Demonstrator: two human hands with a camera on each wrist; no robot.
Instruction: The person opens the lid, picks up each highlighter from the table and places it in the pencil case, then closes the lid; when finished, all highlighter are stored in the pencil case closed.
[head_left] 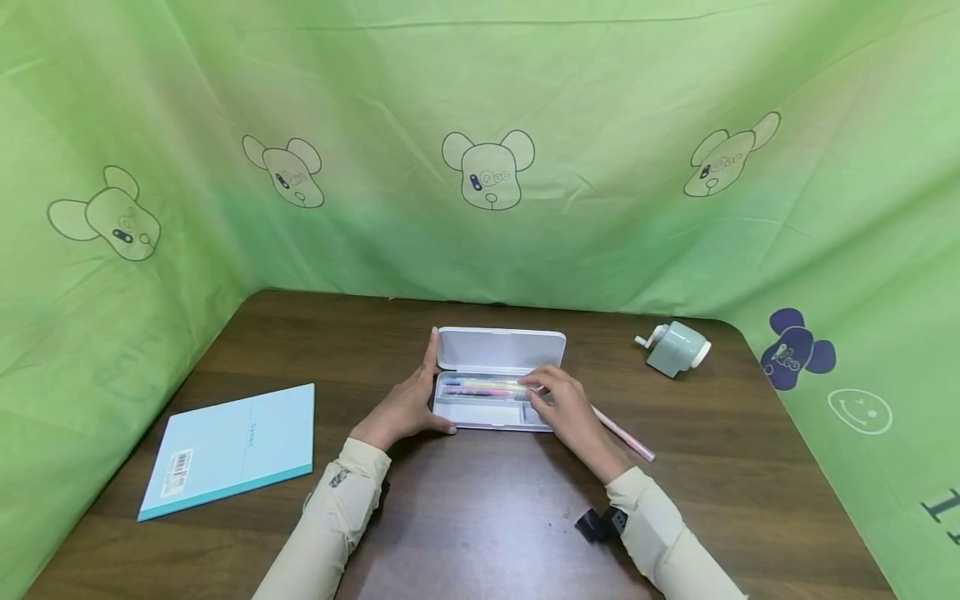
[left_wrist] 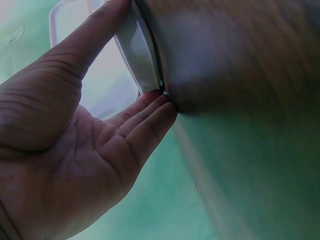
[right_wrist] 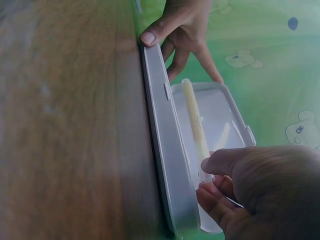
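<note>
A pale pencil case (head_left: 493, 414) lies on the table with its lid (head_left: 501, 350) raised at the back. My left hand (head_left: 405, 406) holds the left end of it, thumb at the front corner and index finger up along the lid. In the right wrist view, my right hand (right_wrist: 260, 185) pinches one end of a pale yellow, see-through pen (right_wrist: 195, 120) between thumb and fingers, over the case. Several coloured pens (head_left: 480, 390) lie in the back compartment, partly behind the right fingers. Beside the right hand, a pink pen (head_left: 626, 435) lies on the table.
A light blue notebook (head_left: 232, 450) lies at the left of the wooden table (head_left: 465, 508). A grey-green crank pencil sharpener (head_left: 677, 348) stands at the back right. Green printed cloth (head_left: 480, 250) hangs behind and at both sides.
</note>
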